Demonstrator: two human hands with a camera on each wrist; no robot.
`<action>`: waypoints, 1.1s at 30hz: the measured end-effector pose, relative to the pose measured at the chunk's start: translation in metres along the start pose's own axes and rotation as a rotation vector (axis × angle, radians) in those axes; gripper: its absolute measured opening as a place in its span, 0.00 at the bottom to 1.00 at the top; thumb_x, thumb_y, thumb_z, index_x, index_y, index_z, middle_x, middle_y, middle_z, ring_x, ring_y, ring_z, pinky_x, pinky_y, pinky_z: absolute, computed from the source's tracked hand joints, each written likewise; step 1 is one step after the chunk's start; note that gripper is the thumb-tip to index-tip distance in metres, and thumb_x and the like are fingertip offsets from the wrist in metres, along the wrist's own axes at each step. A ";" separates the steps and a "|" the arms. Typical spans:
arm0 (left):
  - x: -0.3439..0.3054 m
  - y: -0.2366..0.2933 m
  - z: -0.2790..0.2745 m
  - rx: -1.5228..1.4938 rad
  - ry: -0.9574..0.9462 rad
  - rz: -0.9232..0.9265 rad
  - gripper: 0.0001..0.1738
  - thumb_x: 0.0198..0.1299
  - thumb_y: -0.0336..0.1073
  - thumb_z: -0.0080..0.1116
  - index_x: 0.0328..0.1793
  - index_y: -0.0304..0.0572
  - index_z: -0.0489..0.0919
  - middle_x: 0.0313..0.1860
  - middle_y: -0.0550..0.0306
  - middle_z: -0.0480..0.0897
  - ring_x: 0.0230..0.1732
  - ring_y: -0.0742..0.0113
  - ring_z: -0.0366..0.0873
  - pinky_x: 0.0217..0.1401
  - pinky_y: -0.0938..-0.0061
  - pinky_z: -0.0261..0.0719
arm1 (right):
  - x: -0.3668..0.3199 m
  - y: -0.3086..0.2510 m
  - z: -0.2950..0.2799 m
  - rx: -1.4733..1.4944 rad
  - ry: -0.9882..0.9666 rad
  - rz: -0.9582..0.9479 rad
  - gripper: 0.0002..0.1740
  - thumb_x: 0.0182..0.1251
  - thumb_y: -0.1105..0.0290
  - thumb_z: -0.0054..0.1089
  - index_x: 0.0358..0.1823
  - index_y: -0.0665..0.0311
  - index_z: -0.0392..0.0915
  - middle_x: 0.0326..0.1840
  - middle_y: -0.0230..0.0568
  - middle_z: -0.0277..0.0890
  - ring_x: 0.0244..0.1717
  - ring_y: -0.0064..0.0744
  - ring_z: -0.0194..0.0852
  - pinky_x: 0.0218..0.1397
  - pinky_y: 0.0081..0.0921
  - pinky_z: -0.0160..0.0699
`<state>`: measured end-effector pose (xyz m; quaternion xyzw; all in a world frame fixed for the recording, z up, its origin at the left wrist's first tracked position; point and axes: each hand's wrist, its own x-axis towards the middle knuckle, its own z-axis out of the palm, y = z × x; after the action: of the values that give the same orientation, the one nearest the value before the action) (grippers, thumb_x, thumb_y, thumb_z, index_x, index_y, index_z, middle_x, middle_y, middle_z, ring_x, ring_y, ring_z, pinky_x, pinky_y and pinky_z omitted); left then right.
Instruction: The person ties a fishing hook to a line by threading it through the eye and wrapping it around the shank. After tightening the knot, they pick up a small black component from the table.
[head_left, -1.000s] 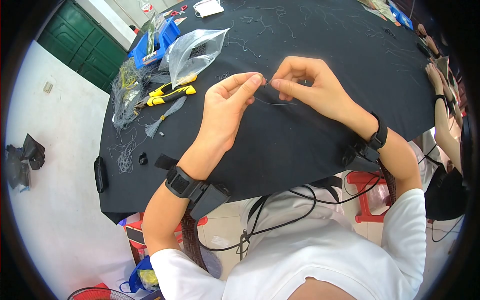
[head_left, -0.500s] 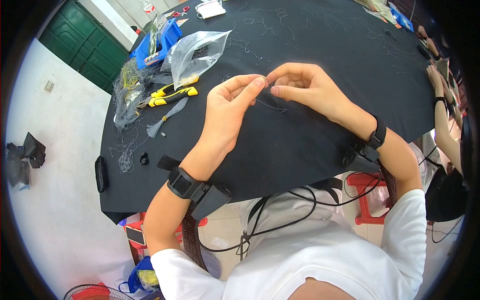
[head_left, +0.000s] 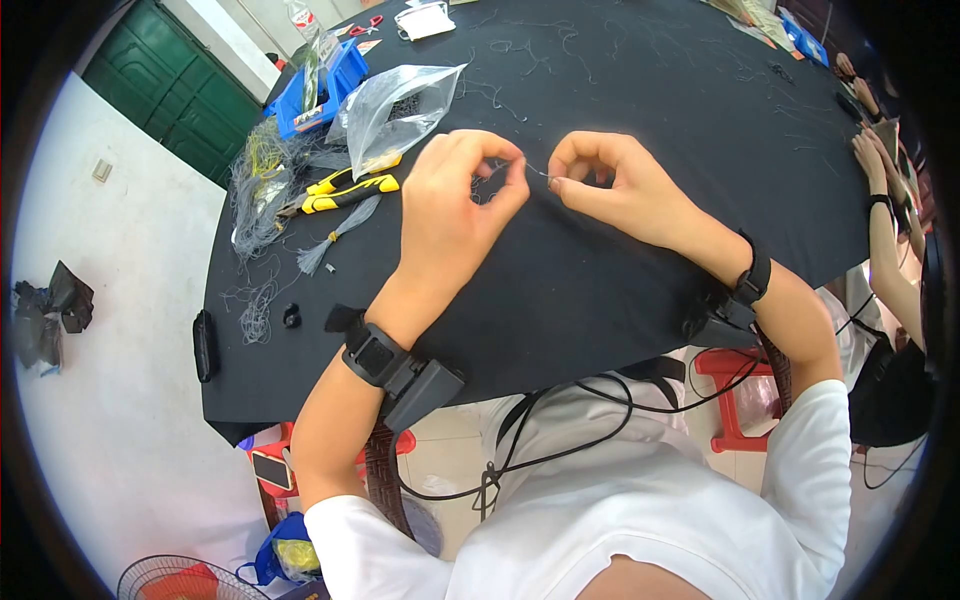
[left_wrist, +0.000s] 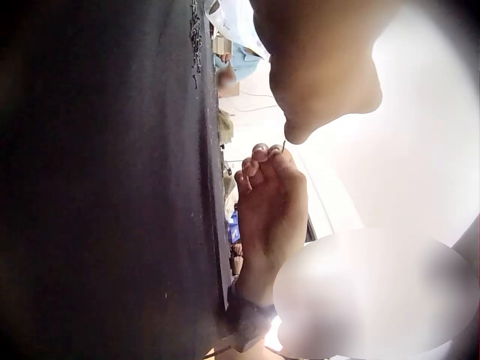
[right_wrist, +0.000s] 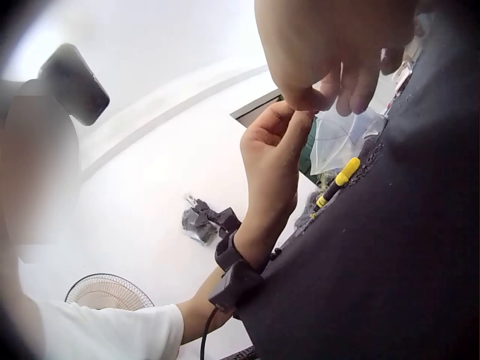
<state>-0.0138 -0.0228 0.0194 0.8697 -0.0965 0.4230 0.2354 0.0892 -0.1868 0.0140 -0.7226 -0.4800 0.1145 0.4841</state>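
Observation:
In the head view a short stretch of thin grey line (head_left: pixel 537 172) runs between the fingertips of both hands, above a black-covered table (head_left: pixel 560 300). My left hand (head_left: pixel 450 205) pinches one end between thumb and forefinger, the two forming a ring. My right hand (head_left: pixel 635 190) pinches the other end with thumb and forefinger, its remaining fingers curled. A small dark tip (left_wrist: pixel 284 146) shows between the hands in the left wrist view. The fingers hide most of what they hold.
Left on the table are yellow-and-black pliers (head_left: pixel 350 193), a tied bundle of grey strands (head_left: pixel 335 238), a tangle of line (head_left: pixel 258 310), a clear plastic bag (head_left: pixel 400 120) and a blue bin (head_left: pixel 345 75). Another person's hands (head_left: pixel 872 150) are at the right edge.
The hands were fingertip to fingertip and have now drawn slightly apart, with line showing between them. The left hand has turned, its thumb and forefinger now making a ring.

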 end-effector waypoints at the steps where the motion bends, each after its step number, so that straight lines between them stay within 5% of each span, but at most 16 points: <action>1: 0.001 -0.002 -0.001 0.012 0.015 -0.007 0.05 0.46 0.28 0.62 0.30 0.41 0.77 0.27 0.59 0.77 0.27 0.67 0.73 0.30 0.74 0.71 | 0.000 0.000 0.000 0.013 0.001 -0.004 0.10 0.55 0.66 0.57 0.32 0.66 0.76 0.23 0.28 0.73 0.24 0.14 0.66 0.25 0.16 0.62; 7: 0.007 -0.030 -0.015 0.077 0.103 -0.150 0.06 0.46 0.30 0.62 0.31 0.41 0.78 0.28 0.58 0.78 0.27 0.66 0.73 0.32 0.73 0.70 | -0.001 -0.004 -0.003 0.049 -0.033 0.016 0.10 0.55 0.66 0.56 0.32 0.67 0.76 0.24 0.29 0.73 0.26 0.16 0.67 0.29 0.17 0.65; 8: 0.008 -0.042 -0.018 0.082 0.143 -0.133 0.07 0.49 0.31 0.63 0.35 0.39 0.81 0.24 0.65 0.74 0.23 0.80 0.63 0.25 0.84 0.61 | -0.001 -0.006 -0.003 0.050 -0.034 0.020 0.10 0.55 0.66 0.56 0.32 0.67 0.76 0.24 0.29 0.73 0.26 0.16 0.68 0.29 0.17 0.65; 11: 0.012 -0.058 -0.031 0.173 0.199 -0.152 0.07 0.50 0.33 0.63 0.34 0.39 0.81 0.23 0.66 0.73 0.22 0.81 0.61 0.25 0.84 0.60 | 0.000 -0.002 -0.003 0.085 -0.028 0.023 0.10 0.55 0.66 0.56 0.31 0.67 0.76 0.24 0.30 0.73 0.27 0.17 0.68 0.30 0.17 0.66; 18: 0.013 -0.098 -0.055 0.207 0.315 -0.332 0.07 0.48 0.34 0.63 0.32 0.39 0.81 0.25 0.61 0.78 0.25 0.75 0.70 0.28 0.79 0.67 | 0.001 -0.002 -0.007 0.110 -0.027 0.029 0.10 0.55 0.65 0.55 0.30 0.66 0.75 0.23 0.29 0.71 0.26 0.16 0.66 0.30 0.17 0.65; 21: 0.011 -0.110 -0.063 0.205 0.375 -0.347 0.09 0.50 0.35 0.63 0.33 0.37 0.81 0.24 0.61 0.79 0.25 0.76 0.71 0.29 0.80 0.69 | 0.000 -0.014 -0.014 0.106 -0.088 0.225 0.05 0.56 0.69 0.56 0.28 0.64 0.73 0.28 0.26 0.70 0.33 0.13 0.66 0.39 0.14 0.64; 24: 0.008 -0.123 -0.070 0.235 0.414 -0.388 0.10 0.50 0.36 0.63 0.33 0.36 0.81 0.23 0.61 0.79 0.24 0.76 0.72 0.30 0.80 0.71 | 0.002 -0.009 -0.017 0.112 -0.084 0.186 0.05 0.55 0.70 0.55 0.28 0.64 0.73 0.27 0.26 0.70 0.33 0.14 0.67 0.39 0.14 0.65; 27: 0.005 -0.132 -0.076 0.275 0.428 -0.410 0.10 0.50 0.37 0.63 0.33 0.37 0.82 0.21 0.61 0.79 0.23 0.75 0.74 0.29 0.79 0.72 | 0.004 -0.001 -0.019 0.083 -0.052 0.094 0.09 0.54 0.66 0.54 0.29 0.66 0.75 0.22 0.27 0.68 0.23 0.16 0.63 0.26 0.17 0.62; 30: 0.004 -0.137 -0.077 0.285 0.420 -0.427 0.11 0.50 0.37 0.63 0.33 0.36 0.82 0.22 0.60 0.79 0.23 0.75 0.74 0.30 0.79 0.72 | 0.006 -0.001 -0.026 0.017 -0.084 0.161 0.09 0.54 0.66 0.54 0.29 0.66 0.75 0.22 0.27 0.69 0.24 0.16 0.64 0.25 0.18 0.63; 33: 0.005 -0.137 -0.076 0.229 0.420 -0.434 0.10 0.51 0.36 0.63 0.33 0.35 0.82 0.23 0.61 0.80 0.24 0.76 0.74 0.30 0.80 0.72 | 0.007 -0.010 -0.031 -0.043 -0.088 0.209 0.05 0.55 0.70 0.52 0.27 0.64 0.72 0.27 0.28 0.70 0.32 0.16 0.68 0.38 0.16 0.66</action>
<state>-0.0131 0.1337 0.0185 0.7844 0.1902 0.5413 0.2356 0.1061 -0.1989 0.0401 -0.7733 -0.4252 0.1856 0.4322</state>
